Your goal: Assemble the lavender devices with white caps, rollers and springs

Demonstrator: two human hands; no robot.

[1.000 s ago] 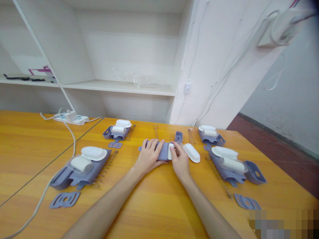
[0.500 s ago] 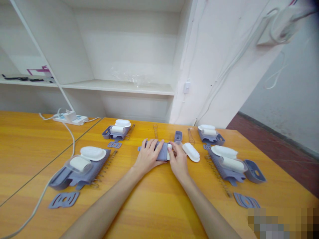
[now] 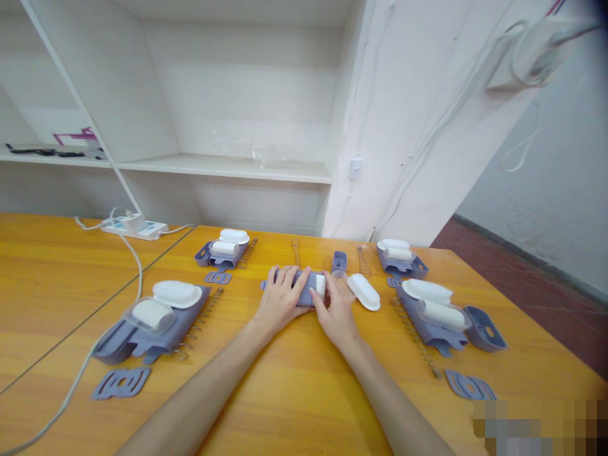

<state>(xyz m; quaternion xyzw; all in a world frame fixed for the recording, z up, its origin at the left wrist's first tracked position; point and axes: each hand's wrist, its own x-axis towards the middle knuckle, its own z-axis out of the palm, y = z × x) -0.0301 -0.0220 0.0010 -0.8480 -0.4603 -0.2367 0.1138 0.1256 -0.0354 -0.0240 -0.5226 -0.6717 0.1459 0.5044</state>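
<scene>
Here, a purple case (image 3: 305, 296) was held from above in the left grip (image 3: 281, 296), at the middle of the table (image 3: 294, 380). At its right end, a white piece (image 3: 321, 285) was flanked closely by the thumb and fingers of the right grip (image 3: 339, 311). Just beside that grip, a white lid (image 3: 364, 292) was laid. Farther back, a small purple cup (image 3: 339, 260) was placed between two springs (image 3: 363, 261). Similar parts (image 3: 190, 316) were set out on both sides.
</scene>
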